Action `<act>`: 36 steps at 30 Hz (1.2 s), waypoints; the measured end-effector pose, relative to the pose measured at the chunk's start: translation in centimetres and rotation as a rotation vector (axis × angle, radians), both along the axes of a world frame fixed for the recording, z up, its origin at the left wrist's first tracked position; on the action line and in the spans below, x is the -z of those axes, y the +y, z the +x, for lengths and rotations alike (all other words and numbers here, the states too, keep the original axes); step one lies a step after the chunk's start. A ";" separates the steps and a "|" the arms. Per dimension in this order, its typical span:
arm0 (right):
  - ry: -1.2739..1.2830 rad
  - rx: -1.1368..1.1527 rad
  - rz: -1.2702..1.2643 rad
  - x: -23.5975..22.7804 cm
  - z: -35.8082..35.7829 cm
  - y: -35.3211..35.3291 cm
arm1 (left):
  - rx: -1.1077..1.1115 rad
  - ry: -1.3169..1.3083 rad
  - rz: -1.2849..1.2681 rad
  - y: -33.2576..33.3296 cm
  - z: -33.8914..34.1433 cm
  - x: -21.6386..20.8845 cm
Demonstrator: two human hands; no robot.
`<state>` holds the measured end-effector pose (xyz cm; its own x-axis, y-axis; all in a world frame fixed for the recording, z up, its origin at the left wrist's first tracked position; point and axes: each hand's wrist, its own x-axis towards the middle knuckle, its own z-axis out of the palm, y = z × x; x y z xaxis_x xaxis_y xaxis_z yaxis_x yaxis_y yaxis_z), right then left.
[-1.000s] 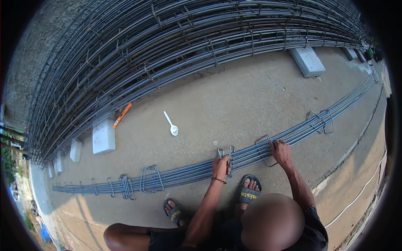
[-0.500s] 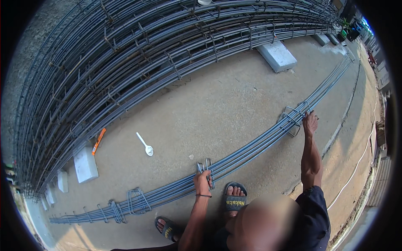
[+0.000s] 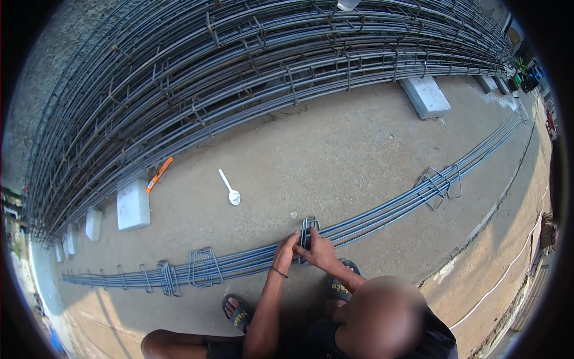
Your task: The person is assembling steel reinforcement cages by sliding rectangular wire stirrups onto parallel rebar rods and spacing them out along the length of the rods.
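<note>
A long bundle of ribbed steel rebars [image 3: 373,216] lies on the floor in front of me, with square wire stirrups around it. At its middle, my left hand [image 3: 286,253] closes on the near-left side of some upright stirrups [image 3: 310,225]. Close against it, my right hand [image 3: 320,252] grips the same stirrups from the right, its fingertips partly hidden. Further left along the bars stand a loose set of stirrups [image 3: 204,267] and a tight cluster of stirrups [image 3: 168,278]. Two tilted stirrups [image 3: 435,182] sit towards the right end.
Stacked rebar cages [image 3: 251,78] fill the far side, resting on pale blocks [image 3: 133,206], with another block [image 3: 427,99] to the right. An orange tool [image 3: 159,175] leans by the left block. A white plastic spoon [image 3: 230,190] lies on the concrete. My sandalled feet are near the bars.
My right hand has left the stirrups at the right and come in beside my left hand at the middle ones. The view has shifted a little.
</note>
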<state>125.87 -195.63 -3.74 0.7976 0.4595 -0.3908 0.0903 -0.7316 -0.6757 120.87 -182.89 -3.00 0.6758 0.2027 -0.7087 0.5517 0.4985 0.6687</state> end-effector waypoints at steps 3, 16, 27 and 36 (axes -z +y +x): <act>0.071 0.139 0.099 0.4 0.0 0.2 | 0.139 -0.076 0.124 0.6 0.1 -1.0; -0.032 0.157 0.131 1.9 -0.5 0.4 | 0.751 0.064 1.208 -0.5 -3.4 -0.9; 0.294 0.253 0.488 1.1 0.8 -1.4 | 0.832 -0.182 1.493 -1.1 -3.3 -0.6; 0.238 0.239 0.396 -0.4 0.7 -0.6 | 0.953 -0.284 1.421 0.2 -2.3 0.7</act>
